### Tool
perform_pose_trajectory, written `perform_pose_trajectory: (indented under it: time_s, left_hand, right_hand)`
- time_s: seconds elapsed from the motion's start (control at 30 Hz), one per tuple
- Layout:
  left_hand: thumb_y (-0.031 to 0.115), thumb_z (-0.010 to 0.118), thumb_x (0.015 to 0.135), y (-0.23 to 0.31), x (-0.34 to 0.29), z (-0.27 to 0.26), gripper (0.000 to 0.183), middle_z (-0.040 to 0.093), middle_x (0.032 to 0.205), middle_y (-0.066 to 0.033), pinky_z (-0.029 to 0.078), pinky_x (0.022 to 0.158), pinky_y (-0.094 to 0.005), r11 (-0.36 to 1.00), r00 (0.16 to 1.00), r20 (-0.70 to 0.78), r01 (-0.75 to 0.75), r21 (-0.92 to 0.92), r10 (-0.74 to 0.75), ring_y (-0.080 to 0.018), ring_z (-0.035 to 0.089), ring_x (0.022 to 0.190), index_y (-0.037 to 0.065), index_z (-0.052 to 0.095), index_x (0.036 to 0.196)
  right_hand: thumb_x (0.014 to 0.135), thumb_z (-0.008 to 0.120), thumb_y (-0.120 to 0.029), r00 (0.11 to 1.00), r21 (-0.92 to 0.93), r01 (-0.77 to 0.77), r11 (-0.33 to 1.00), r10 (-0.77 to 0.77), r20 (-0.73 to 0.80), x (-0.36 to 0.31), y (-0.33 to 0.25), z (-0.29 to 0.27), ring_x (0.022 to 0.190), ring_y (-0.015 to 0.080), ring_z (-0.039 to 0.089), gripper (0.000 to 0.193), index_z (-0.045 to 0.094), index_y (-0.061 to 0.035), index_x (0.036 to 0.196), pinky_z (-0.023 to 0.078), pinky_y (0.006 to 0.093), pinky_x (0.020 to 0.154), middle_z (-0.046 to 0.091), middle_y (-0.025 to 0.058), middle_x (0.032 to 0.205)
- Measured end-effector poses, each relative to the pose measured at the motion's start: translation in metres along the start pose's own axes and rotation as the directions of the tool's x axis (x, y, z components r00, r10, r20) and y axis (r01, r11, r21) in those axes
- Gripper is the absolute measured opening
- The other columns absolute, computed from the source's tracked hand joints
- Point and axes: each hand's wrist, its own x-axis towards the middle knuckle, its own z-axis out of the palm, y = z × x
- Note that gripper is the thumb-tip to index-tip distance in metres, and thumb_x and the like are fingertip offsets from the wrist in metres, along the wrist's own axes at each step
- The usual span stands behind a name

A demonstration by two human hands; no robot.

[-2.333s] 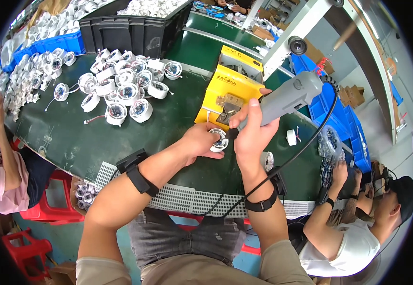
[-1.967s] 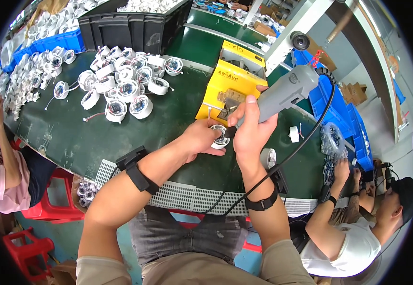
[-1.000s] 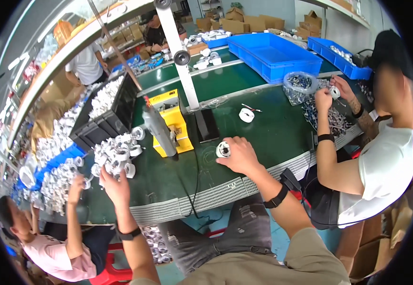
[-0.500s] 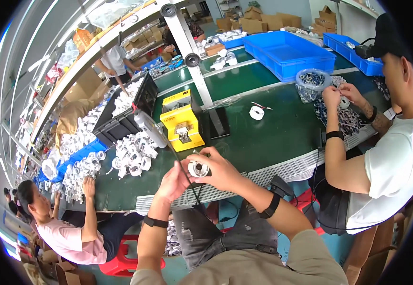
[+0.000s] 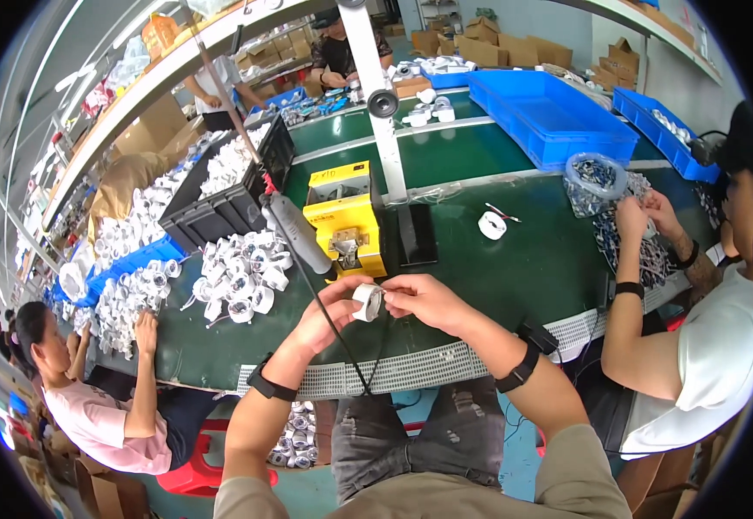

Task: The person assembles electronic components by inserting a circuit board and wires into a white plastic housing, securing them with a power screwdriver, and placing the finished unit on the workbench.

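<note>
My left hand (image 5: 331,317) holds a small white ring-shaped housing (image 5: 364,301) by its left side, above the front of the green table. The fingertips of my right hand (image 5: 419,301) are pinched together at the housing's right edge; what they grip there is too small to make out. Just beyond my hands stands a yellow box with a metal fixture (image 5: 348,246) on its front. A grey electric screwdriver (image 5: 297,235) hangs to the left of it, its black cord passing my left hand. Another white housing with wires (image 5: 491,226) lies on the table to the right.
Heaped white housings (image 5: 242,275) lie left of my hands, beside a black crate (image 5: 208,218). A blue tray (image 5: 558,130) and a bag of small parts (image 5: 595,177) stand at the right. Co-workers sit on both sides. A metal post (image 5: 387,147) rises behind the yellow box.
The housing has turned from facing upward to sideways. My left hand has come up around it, while my right hand has shifted from holding it to pinching at its right edge.
</note>
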Motion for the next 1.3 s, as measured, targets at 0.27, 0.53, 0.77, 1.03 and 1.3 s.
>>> perform_pose_trajectory:
  time_s: [0.27, 0.53, 0.77, 1.03, 1.3]
  left_hand:
    - [-0.001, 0.059, 0.076, 0.011, 0.013, -0.029, 0.043, 0.056, 0.119, -0.009, 0.044, 0.095, -0.0328, 0.975, 0.981, 0.192, -0.067, 0.211, 0.026, -0.0208, 0.055, 0.11, 0.002, 0.054, 0.119]
    - [-0.003, 0.063, 0.08, 0.002, 0.007, -0.034, 0.042, 0.053, 0.121, -0.0092, 0.044, 0.095, -0.0309, 0.98, 0.981, 0.192, -0.064, 0.188, 0.027, -0.0179, 0.052, 0.114, 0.001, 0.053, 0.121]
    - [0.022, 0.047, 0.095, 0.0, 0.011, -0.025, 0.041, 0.06, 0.11, -0.0092, 0.05, 0.085, -0.0303, 0.973, 0.992, 0.001, 0.127, -0.194, -0.129, -0.0168, 0.061, 0.099, -0.004, 0.047, 0.127]
    - [0.029, 0.038, 0.101, -0.01, 0.013, -0.023, 0.042, 0.061, 0.11, -0.0136, 0.057, 0.079, -0.0385, 0.91, 0.975, -0.035, 0.191, -0.368, -0.219, -0.0243, 0.064, 0.096, -0.003, 0.046, 0.127]
    - [0.026, 0.04, 0.102, -0.016, 0.011, -0.015, 0.041, 0.058, 0.112, -0.0063, 0.05, 0.09, -0.0316, 0.974, 0.996, -0.009, 0.088, -0.21, -0.092, -0.0151, 0.059, 0.102, 0.003, 0.042, 0.136]
  right_hand:
    - [0.093, 0.059, -0.02, 0.97, 0.216, -0.216, 0.952, 0.185, 0.157, 0.028, -0.027, -0.012, 0.083, 0.0121, 0.06, 0.021, 0.062, 0.0001, 0.098, 0.049, 0.0268, 0.079, 0.062, 0.0047, 0.087]
    - [0.093, 0.057, -0.012, 0.966, 0.004, -0.169, 0.986, 0.165, 0.197, 0.016, -0.023, -0.002, 0.079, 0.0109, 0.06, 0.019, 0.063, 0.0034, 0.102, 0.05, 0.0264, 0.074, 0.063, 0.0045, 0.087]
    - [0.094, 0.055, -0.01, 0.996, -0.065, -0.04, 0.997, 0.045, 0.081, 0.016, -0.009, -0.004, 0.075, 0.0094, 0.056, 0.017, 0.063, 0.0038, 0.089, 0.046, 0.0251, 0.07, 0.06, 0.0032, 0.084]
    - [0.082, 0.062, -0.003, 0.952, -0.511, 0.133, 0.849, -0.252, -0.172, 0.013, -0.01, 0.029, 0.066, 0.0146, 0.05, 0.015, 0.055, 0.0022, 0.07, 0.038, 0.0279, 0.06, 0.053, 0.0059, 0.072]
    - [0.094, 0.053, -0.01, 0.976, -0.44, 0.077, 0.895, -0.157, -0.148, 0.013, 0.0, 0.032, 0.056, 0.0102, 0.049, 0.021, 0.052, -0.0003, 0.076, 0.039, 0.0241, 0.052, 0.049, 0.0031, 0.071]
